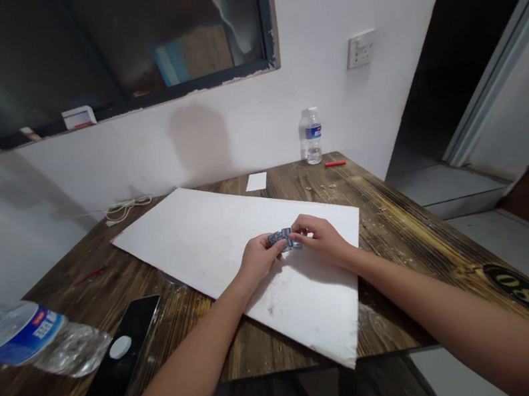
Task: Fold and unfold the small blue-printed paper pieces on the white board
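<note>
1. Right now, hands together: left hand [257, 258] and right hand [319, 236] pinching a blue-printed folded paper [282, 239] between them.
2. Paper held over the right part of a white sheet [196, 243], mid-tabletop [395, 237].
3. Near the far edge, a slip [256, 182], bottle [312, 137] and red stick [334, 163]; by the near left edge, a phone [118, 354].
</note>
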{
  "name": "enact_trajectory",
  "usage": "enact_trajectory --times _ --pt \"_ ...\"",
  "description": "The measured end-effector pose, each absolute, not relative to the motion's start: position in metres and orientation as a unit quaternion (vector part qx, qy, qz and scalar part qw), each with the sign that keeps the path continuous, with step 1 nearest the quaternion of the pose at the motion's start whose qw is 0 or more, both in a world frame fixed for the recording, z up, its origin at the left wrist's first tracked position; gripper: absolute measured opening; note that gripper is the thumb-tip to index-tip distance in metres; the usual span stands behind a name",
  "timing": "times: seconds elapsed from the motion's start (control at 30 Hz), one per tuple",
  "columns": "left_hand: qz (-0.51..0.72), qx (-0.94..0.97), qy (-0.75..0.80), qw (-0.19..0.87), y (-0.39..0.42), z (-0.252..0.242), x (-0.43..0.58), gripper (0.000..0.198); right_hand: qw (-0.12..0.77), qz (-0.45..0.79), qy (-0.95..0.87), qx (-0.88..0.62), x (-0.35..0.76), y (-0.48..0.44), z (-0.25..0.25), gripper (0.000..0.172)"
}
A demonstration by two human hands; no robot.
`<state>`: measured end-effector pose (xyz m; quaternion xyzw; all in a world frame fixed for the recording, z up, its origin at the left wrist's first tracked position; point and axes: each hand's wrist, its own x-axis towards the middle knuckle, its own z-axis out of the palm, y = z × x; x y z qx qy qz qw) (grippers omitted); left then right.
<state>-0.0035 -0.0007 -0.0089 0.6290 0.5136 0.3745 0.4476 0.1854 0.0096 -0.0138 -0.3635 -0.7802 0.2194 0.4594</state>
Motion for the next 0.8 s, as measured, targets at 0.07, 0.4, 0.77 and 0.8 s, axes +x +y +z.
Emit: enact_trajectory --times 0.07,0.4,0.77,0.8 --pt "0.377 0.628 0.51 0.451 0.0002 -0.0101 -0.0041 0.026 0.468 0.226 -0.765 -0.38 0.1857 0.0104 -0.0152 0.017" --pt "0.375 0.622 0.507 0.464 0.0021 -0.0151 -0.0047 0.022 0.42 0.21 -0.748 -0.469 0.1871 0.014 -0.0168 0.015" --pt "0.367 0.628 0.513 0.456 -0.0006 -0.0108 -0.0027 0.021 0.337 0.161 -0.78 -0.503 0.1863 0.0155 -0.0229 0.014" --pt "0.368 0.63 0.512 0.454 -0.0006 -0.011 -0.0027 0.021 0.329 0.158 -0.781 -0.508 0.1862 0.0153 -0.0228 0.014"
